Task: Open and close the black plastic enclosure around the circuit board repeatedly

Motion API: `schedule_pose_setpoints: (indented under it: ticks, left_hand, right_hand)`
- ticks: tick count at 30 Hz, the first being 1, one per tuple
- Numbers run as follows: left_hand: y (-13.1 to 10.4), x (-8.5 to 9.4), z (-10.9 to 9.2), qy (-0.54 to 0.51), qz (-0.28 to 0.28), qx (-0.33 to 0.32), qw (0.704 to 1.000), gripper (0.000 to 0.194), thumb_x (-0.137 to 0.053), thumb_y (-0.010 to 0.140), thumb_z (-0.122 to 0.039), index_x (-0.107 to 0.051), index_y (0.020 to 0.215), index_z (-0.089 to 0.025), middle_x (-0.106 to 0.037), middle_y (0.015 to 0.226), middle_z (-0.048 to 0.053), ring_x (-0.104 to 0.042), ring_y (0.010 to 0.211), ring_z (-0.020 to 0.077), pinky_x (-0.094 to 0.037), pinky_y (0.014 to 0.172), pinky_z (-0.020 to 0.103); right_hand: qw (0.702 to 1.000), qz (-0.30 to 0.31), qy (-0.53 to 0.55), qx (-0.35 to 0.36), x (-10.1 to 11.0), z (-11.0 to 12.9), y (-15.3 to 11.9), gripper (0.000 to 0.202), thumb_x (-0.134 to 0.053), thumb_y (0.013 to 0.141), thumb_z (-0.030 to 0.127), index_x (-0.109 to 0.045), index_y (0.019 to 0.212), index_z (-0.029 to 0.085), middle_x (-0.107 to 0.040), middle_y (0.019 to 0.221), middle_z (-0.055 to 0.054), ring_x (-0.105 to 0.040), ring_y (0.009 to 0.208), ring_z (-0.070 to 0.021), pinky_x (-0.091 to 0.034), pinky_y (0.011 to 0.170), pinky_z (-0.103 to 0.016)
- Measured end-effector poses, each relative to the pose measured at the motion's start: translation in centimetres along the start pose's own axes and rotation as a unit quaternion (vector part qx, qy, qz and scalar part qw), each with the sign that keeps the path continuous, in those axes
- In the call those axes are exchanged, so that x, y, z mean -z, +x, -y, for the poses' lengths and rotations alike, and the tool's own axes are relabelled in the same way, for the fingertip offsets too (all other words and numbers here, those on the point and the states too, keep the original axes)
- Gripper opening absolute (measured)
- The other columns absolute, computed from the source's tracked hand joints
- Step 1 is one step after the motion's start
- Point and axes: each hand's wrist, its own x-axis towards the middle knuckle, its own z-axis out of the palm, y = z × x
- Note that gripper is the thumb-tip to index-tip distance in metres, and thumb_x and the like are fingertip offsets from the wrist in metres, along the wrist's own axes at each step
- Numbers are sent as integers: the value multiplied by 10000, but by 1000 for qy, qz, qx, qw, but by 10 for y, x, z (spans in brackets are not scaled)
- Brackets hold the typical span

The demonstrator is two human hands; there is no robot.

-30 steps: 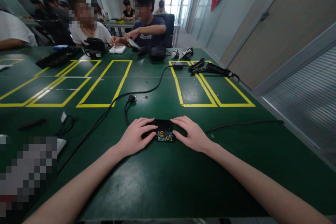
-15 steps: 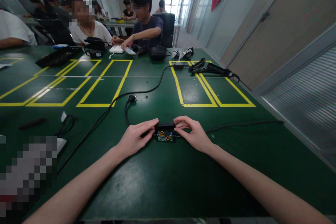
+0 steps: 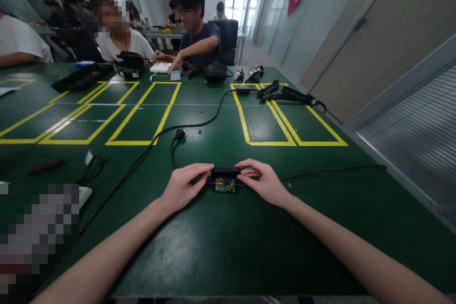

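In front of me lies a small power adapter point(image 3: 225, 185), opened up, its green circuit board and two copper-coloured coils showing. A black plastic cover point(image 3: 226, 171) is held along the board's far side, tilted. My left hand point(image 3: 183, 184) pinches the cover's left end between fingers and thumb. At the right end, my right hand point(image 3: 262, 182) grips it the same way. Both hands rest close to the table. A black cord point(image 3: 331, 169) runs off right from behind my right hand, and a short cord with a plug point(image 3: 180, 134) leads up from behind my left.
A long black cable point(image 3: 146, 152) crosses the green table point(image 3: 199, 256) to another adapter point(image 3: 243, 90). Yellow tape outlines point(image 3: 128, 143) mark the table. Black tools point(image 3: 292, 96) lie far right. A blurred-out object point(image 3: 42, 232) is at left. Co-workers sit across the table.
The black cover shows slightly more of its face above the board. Both hands keep nearly the same place. A co-worker's hand across the table has shifted with a small flat object.
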Motion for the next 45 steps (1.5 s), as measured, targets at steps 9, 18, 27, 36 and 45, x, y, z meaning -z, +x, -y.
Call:
schedule_pose_setpoints:
  ticks: [9,18,27,36,45]
  left_hand:
    - [0,-2,2,7,11,-5,1000,242,-618,1010,-183,-757,1209,-191,-819,1138,73,-807,979,187,-670,922,309]
    - [0,-3,4,3,19,5,1000,226,-614,1009,-189,-766,1177,-182,-826,1087,75,-809,939,189,-671,877,297]
    - [3,0,-4,-8,27,17,999,178,-611,985,-183,-779,1042,-182,-827,944,57,-796,806,171,-652,779,260]
    - [4,1,-4,-37,108,-12,993,277,-740,915,-276,-736,1178,-191,-789,1111,107,-751,971,220,-636,871,357]
    - [5,-10,-9,19,159,30,987,304,-772,826,-217,-683,1116,-213,-764,1033,58,-689,940,236,-584,840,375]
  right_hand:
    - [1000,-10,-3,8,-1,-2,-1,262,-760,876,376,-729,1062,194,-788,1046,-78,-800,920,-231,-687,825,-364]
    - [1000,4,-3,12,-1,-1,-1,193,-739,859,284,-721,1028,192,-782,989,-60,-800,912,-223,-680,847,-364]
    - [985,42,-82,143,6,7,-3,353,-507,813,53,-739,1039,193,-722,954,-58,-714,873,-179,-626,775,-322]
    - [964,69,-164,196,4,5,-5,203,-644,911,166,-734,1086,215,-695,1002,-82,-674,900,-213,-582,801,-365]
    - [903,103,-323,265,-2,2,-2,431,-706,945,295,-644,1367,234,-732,1114,-102,-678,1046,-264,-484,1065,-539]
